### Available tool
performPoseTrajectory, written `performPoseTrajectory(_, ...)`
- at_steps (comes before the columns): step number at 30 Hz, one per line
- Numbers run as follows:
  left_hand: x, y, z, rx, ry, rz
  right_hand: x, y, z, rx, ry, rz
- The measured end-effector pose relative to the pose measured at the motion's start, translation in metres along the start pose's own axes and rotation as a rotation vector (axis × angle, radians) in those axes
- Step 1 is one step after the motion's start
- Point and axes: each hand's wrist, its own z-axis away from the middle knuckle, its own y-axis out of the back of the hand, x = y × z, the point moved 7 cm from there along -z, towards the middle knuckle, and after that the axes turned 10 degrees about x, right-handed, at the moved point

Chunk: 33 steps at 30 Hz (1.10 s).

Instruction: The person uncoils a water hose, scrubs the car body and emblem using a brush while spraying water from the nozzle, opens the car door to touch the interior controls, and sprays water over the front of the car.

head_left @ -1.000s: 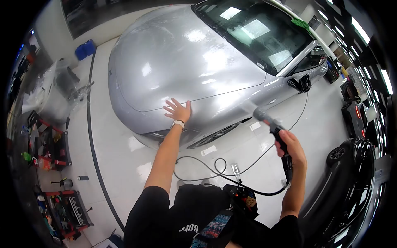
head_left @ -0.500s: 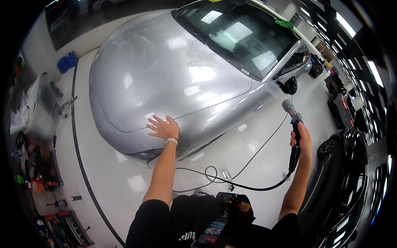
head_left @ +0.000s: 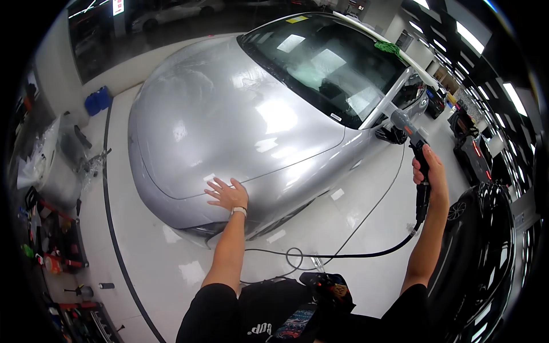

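A silver car's hood [head_left: 229, 114] fills the middle of the view, with wet-looking streaks toward its far side. On its near front corner my left hand [head_left: 228, 195] lies flat, fingers spread and nothing held. My right hand [head_left: 431, 172], raised on the right, is wrapped round the black grip of a spray gun [head_left: 409, 127]. The gun's grey head points up and left, toward the windshield's lower corner, and overlaps the side mirror [head_left: 391, 135] in view. A thick black hose [head_left: 372, 255] runs from the gun's handle down to the left.
A thin cord [head_left: 372, 211] trails over the white floor, with a loop in front of me. To the right stands a black car [head_left: 474, 251]. At left are tool trays [head_left: 86, 320] and a blue container [head_left: 97, 100]. A green cloth [head_left: 389, 48] hangs by the roof edge.
My right hand has moved right and slightly up with the spray gun, and the hose has swung along. My left hand stays on the same part of the hood. The view has shifted slightly.
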Motion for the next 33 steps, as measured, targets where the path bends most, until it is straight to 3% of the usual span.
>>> performPoseTrajectory(17, 0.002, 0.006, 0.001, 0.04, -0.017, 0.024, -0.109, -0.073, -0.026, -0.052, 0.222, 0.05)
performPoseTrajectory(27, 0.001, 0.005, 0.001, 0.033, -0.004, 0.041, -0.096, -0.092, -0.031, -0.171, 0.148, 0.146)
performPoseTrajectory(33, -0.001, 0.003, 0.001, 0.036, -0.005, 0.038, -0.059, -0.077, -0.032, -0.253, 0.014, 0.413)
